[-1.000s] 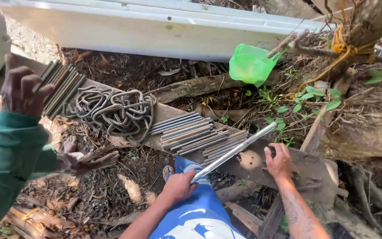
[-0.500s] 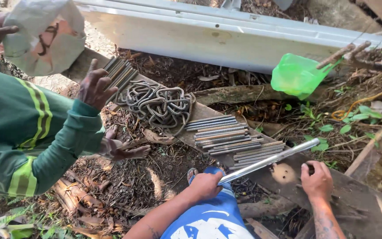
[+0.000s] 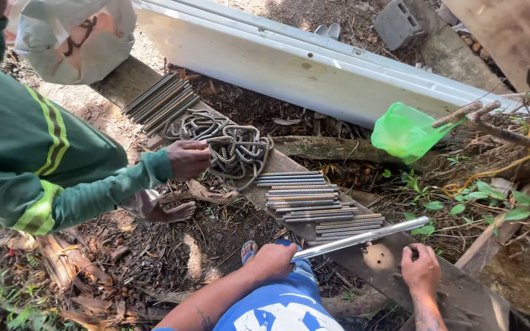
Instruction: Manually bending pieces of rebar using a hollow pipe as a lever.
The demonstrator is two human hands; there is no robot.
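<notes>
My left hand (image 3: 271,260) is closed around the near end of a long shiny metal tube (image 3: 363,236). The tube lies slanted up to the right over a long wooden plank (image 3: 394,270). My right hand (image 3: 421,270) rests on that plank just below the tube's far end, fingers curled; what it holds is hidden. Stacks of short straight steel rods (image 3: 314,202) lie on the plank just beyond the tube. Farther left is a heap of bent steel rings (image 3: 234,147), which a co-worker's hand (image 3: 188,159) in a green sleeve is touching.
More straight rods (image 3: 161,101) lie at the plank's far left end. A white panel (image 3: 314,67) runs across the back, with a green plastic bag (image 3: 406,132) hung on sticks to the right. The co-worker's bare foot (image 3: 170,211) and my sandalled foot (image 3: 249,248) stand on leaf litter.
The co-worker's hand left the straight rods at the far left and came to the heap of bent rings. My hands kept their hold on the tube and plank.
</notes>
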